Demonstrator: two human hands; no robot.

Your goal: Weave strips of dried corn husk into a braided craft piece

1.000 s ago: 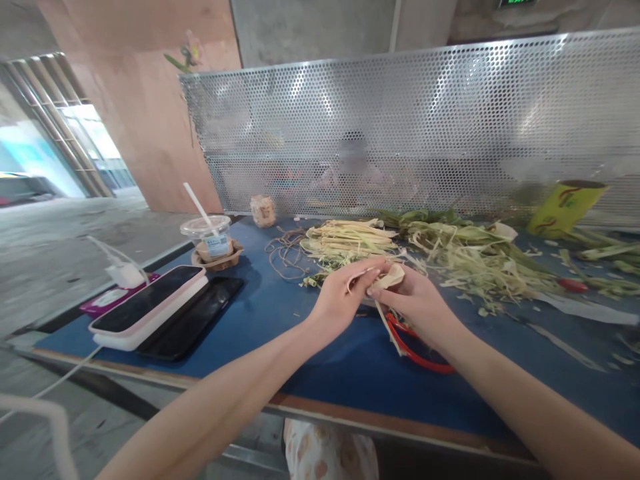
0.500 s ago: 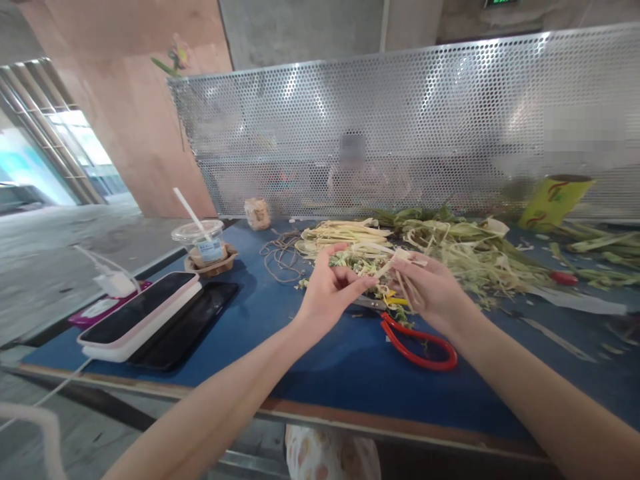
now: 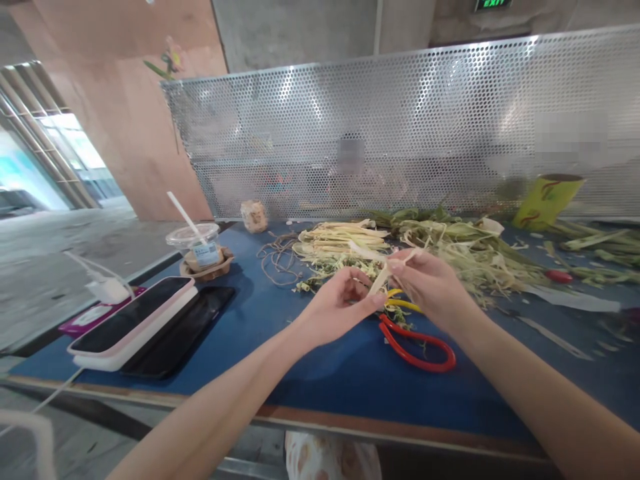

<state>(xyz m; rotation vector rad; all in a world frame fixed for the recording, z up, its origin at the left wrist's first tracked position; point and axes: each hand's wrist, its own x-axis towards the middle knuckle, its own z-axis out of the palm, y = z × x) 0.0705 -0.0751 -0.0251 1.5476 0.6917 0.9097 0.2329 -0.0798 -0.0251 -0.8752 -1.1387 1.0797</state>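
Both hands meet over the middle of the blue table. My left hand (image 3: 340, 303) is closed, thumb and fingers pinching the lower end of a pale dry husk strip (image 3: 379, 283). My right hand (image 3: 430, 283) grips the same strip higher up, its fingertips pressed together. A whitish end of the strip sticks out up and to the left. Right below the hands lie scissors with red handles (image 3: 425, 363); their blades are mostly hidden. Something yellow (image 3: 407, 305) shows beside them, partly covered by my right hand. Green and pale scraps (image 3: 345, 265) lie behind my left hand.
Flat pale strips (image 3: 345, 237) and a heap of green husks (image 3: 450, 240) lie behind. Twine (image 3: 280, 257), a lidded cup (image 3: 205, 253) and phones (image 3: 135, 313) are to the left. A perforated metal screen (image 3: 320, 133) borders the far edge; a yellow-green container (image 3: 547, 203) stands right.
My left hand has moved slightly down, its fingers now curled more. The strip points more downward between the hands. The view has shifted slightly.
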